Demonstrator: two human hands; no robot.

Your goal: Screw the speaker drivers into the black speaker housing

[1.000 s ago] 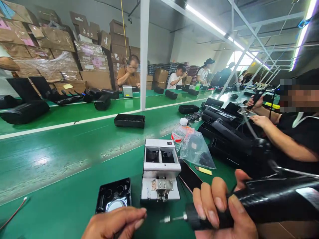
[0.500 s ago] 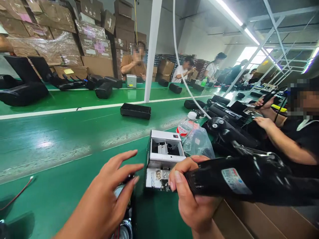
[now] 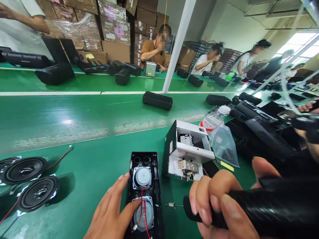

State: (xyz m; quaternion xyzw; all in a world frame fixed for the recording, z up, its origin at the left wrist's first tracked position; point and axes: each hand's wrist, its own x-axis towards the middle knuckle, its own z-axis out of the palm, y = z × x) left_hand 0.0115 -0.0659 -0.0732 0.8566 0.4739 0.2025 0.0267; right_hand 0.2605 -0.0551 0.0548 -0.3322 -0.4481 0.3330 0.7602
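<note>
Two loose speaker cones sit far left on the green worktop, with a water bottle and plastic bag further back.

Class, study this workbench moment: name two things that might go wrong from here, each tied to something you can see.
1. The screwdriver tip, with a screw on it, is close to the red wires crossing the speaker housing; it might nick them.
2. The left hand rests its fingers on the housing beside the lower speaker; a slip of the tip could jab them.

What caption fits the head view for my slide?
Left hand steadies a speaker case on the green bench; right hand holds a driver beside it.
</note>
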